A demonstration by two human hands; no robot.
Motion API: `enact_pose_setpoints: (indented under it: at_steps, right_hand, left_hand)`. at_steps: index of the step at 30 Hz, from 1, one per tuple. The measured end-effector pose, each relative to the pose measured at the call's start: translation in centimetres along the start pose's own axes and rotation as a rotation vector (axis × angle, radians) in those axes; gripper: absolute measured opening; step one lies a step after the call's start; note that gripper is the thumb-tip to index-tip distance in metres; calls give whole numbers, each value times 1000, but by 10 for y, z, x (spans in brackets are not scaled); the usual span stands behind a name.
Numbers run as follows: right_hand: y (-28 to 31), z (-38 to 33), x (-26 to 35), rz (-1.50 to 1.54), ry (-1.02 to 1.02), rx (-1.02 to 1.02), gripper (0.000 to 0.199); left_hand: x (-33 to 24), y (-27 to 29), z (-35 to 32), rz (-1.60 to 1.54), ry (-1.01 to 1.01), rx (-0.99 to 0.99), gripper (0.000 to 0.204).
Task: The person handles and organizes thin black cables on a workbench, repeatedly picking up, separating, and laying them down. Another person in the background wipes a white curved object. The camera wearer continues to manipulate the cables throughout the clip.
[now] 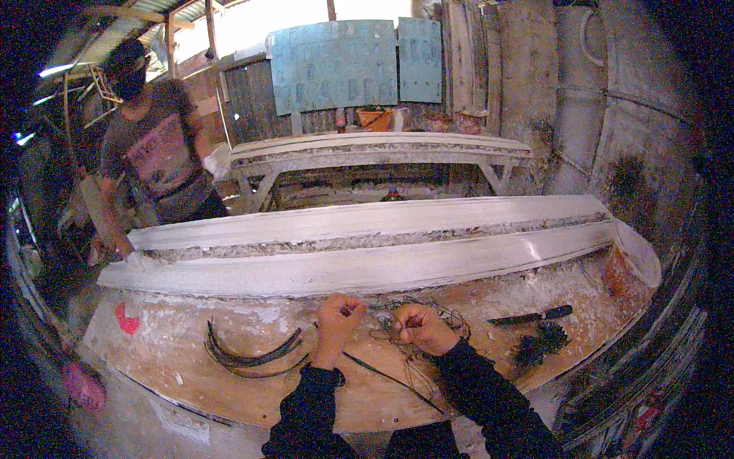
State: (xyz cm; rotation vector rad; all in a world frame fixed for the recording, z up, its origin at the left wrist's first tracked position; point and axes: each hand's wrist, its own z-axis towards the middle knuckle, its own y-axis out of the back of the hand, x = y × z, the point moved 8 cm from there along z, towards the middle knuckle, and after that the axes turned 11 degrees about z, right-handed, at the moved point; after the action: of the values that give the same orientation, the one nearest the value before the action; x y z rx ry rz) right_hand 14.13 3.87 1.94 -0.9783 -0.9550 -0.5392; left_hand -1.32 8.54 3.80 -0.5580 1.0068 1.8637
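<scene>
- Black sleeves (493,394) up from the lower edge, around both wrists.
- Left hand (339,317) just below the centre of the frame, fingers curled in toward the thumb; impossible to tell whether around a thin strand.
- Right hand (426,329) just to its right, apart from it, closed up narrow, thumb against bent fingers, right at the tangle; any strand in the grip too fine to make out.
- Thin dark tangle of cord or wire (410,304), between and behind the hands, with loose loops down past the right wrist, on the wooden surface (252,399).
- Below the tangle, lower centre, one straight dark strip (394,380), slanting down to the right.
- Left of the left hand, a few curved dark strips (256,356), bunched together.
- Right of the right hand, a knife (530,315) with a black handle, and just below it a dark bristly bunch (541,344).
- Across the middle, two long white mouldings (359,264), side by side.
- At far right, an orange bucket (616,273), tipped over.
- Near the left edge of the wood, a flat red piece (126,318).
- At upper left, a co-worker (157,141), one whitened hand (139,262) at the mouldings' left end.
- At upper centre, light-blue panels (336,65).
</scene>
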Motion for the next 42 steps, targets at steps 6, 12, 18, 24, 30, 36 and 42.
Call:
enact_pose_setpoints:
  at_steps: [6,12,18,24,30,36,42]
  right_hand:
    - [14,6,10,-75,85,-210,17]
    - [41,2,24,-356,265,-525,20]
    - [35,-4,45,-482,428,-569,15]
    - [31,1,27,-341,272,-515,15]
    - [35,3,18,-303,211,-510,14]
    - [33,-1,23,-307,206,-532,11]
    - [28,-2,37,-523,300,-555,12]
  left_hand:
    - [-15,-10,-5,-223,1,184,10]
    - [-20,-46,-31,-346,225,684,16]
    - [-49,-59,-47,-551,9,914,15]
    - [-76,-50,-44,-572,-279,841,16]
    - [-73,-50,-53,-589,-80,968,17]
    - [-61,-50,-47,-664,-62,961,14]
    - [4,-12,-11,-667,409,425,6]
